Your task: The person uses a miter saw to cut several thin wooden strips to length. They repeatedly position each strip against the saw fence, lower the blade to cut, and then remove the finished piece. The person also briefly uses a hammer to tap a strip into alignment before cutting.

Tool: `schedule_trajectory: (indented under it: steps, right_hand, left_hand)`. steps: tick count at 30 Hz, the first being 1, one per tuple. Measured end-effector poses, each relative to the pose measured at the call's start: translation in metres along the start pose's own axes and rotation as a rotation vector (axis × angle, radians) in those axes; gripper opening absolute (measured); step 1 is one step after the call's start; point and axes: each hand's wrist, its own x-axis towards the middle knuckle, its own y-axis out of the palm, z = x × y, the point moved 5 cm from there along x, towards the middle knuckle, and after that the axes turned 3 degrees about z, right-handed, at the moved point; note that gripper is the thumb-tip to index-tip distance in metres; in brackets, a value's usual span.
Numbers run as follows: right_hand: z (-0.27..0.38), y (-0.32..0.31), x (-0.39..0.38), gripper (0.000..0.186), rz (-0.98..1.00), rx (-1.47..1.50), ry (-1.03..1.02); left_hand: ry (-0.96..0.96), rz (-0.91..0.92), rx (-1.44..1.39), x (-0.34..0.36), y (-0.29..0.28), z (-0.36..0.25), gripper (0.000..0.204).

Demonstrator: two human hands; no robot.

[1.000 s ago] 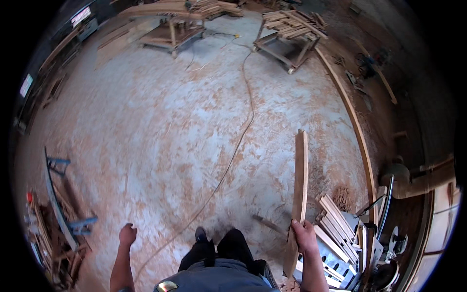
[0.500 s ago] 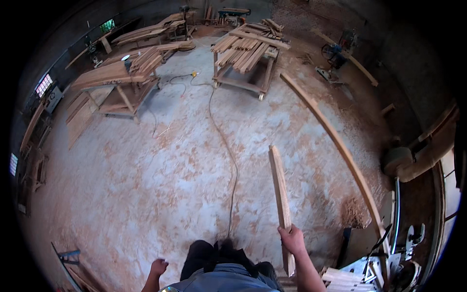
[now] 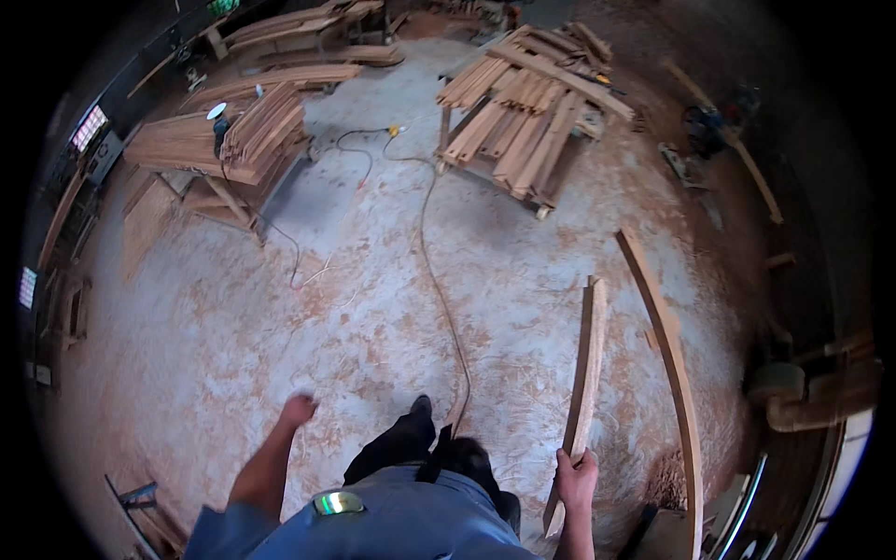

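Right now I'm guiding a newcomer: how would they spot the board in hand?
Find the big pile of boards at upper right. Well below it in the view, the right hand grips a narrow board. Unlike the longer beam to its right, this one is held.

Ahead-left cart (image 3: 224, 198): strip stack (image 3: 266, 126) along right edge. Ahead-right cart (image 3: 444, 131): loose strips (image 3: 499, 121) on top, crossboard (image 3: 565, 82) over them. Cable (image 3: 431, 247) on floor (image 3: 364, 327) between carts, down to legs (image 3: 397, 446). Long board (image 3: 670, 373) right of right hand's (image 3: 577, 476) timber (image 3: 586, 364).
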Motion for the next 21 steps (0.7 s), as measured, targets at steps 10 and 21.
schedule_trajectory:
  steps: [10,21]
  right_hand:
    - [0.116,0.097,0.223,0.025,-0.05,0.085,-0.022]
    - [0.179,0.205,0.295,0.029,-0.396,0.103,0.289]
  left_hand:
    - [0.415,-0.216,-0.455,0.246,-0.328,-0.3,0.028]
    - [0.721,-0.128,-0.162,0.53,-0.508,-0.426,0.027]
